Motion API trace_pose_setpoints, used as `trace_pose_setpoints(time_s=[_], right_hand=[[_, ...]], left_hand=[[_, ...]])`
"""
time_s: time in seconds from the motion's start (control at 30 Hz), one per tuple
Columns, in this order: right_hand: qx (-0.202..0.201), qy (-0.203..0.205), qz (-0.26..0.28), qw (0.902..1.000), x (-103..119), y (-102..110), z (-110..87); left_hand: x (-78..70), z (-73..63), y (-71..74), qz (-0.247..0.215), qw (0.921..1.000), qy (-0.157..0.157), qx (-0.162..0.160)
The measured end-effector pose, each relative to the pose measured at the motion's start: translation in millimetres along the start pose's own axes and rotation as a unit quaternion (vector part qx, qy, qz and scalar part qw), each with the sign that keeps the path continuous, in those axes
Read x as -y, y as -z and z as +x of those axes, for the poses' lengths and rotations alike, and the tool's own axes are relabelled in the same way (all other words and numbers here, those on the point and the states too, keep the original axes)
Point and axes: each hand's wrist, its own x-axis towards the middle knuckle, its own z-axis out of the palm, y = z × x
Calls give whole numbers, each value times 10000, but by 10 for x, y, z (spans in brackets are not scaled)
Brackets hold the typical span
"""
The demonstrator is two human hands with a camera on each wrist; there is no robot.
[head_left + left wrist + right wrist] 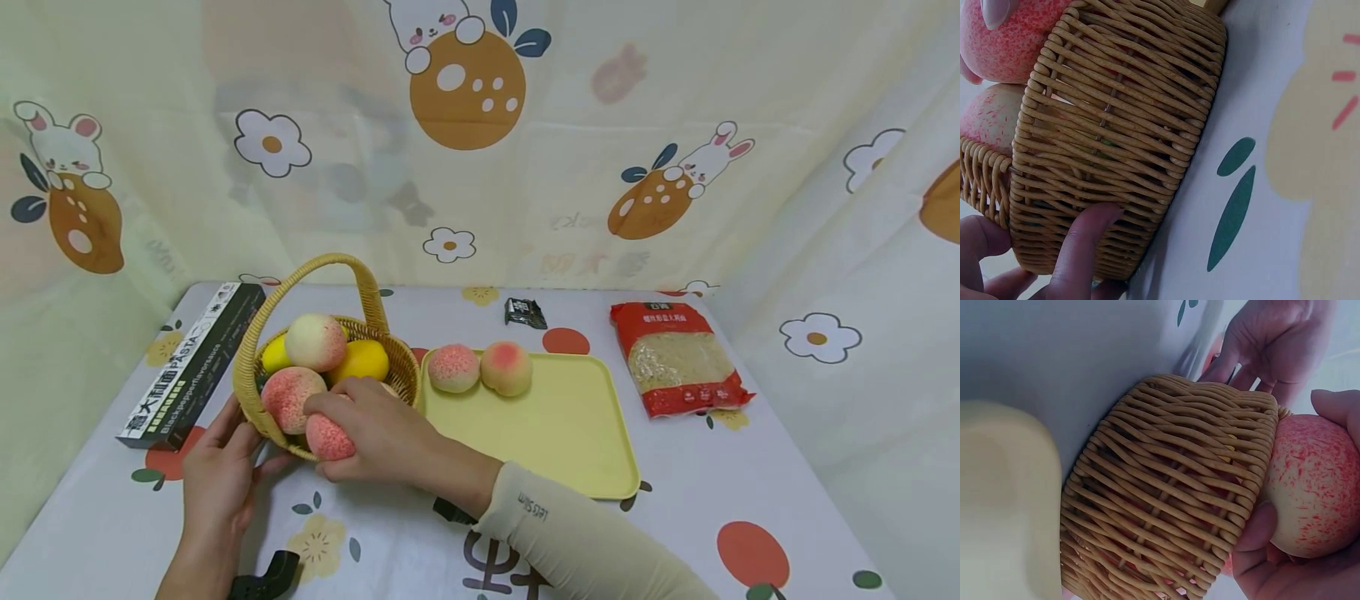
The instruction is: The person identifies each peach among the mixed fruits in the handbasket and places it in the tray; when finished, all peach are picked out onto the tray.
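A wicker basket (405, 367) with an arched handle stands at the left, holding peaches and yellow fruit (362, 360). My right hand (382, 437) grips a pink peach (328, 439) at the basket's near rim; the right wrist view shows that peach (1313, 487) beside the woven wall, fingers curled round it. At the basket's left side, my left hand (221, 475) holds the wicker near the handle's base, its thumb (1082, 250) against the wall. Another reddish peach (292, 398) and a pale peach (315, 342) lie in the basket. My right hand hides part of the contents.
Right of the basket lies a yellow tray (540, 442) with two peaches (506, 368) along its back left. A black pasta box (195, 367) flanks the basket. Farther off are a small black packet (525, 312) and a red noodle bag (678, 358).
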Motion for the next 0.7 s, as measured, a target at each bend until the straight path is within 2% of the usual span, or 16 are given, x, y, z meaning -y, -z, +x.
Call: trace_pose_setpoints(time_s=[0.33,0.7], right_hand=[[-119,87,-8,9999,-19,-9,-2],[-66,34,1178,9930,-83,119,-55]], left_hand=[[-10,4,-13,135,9998,112,-21],[-17,7,2,17,9999,116,-3]])
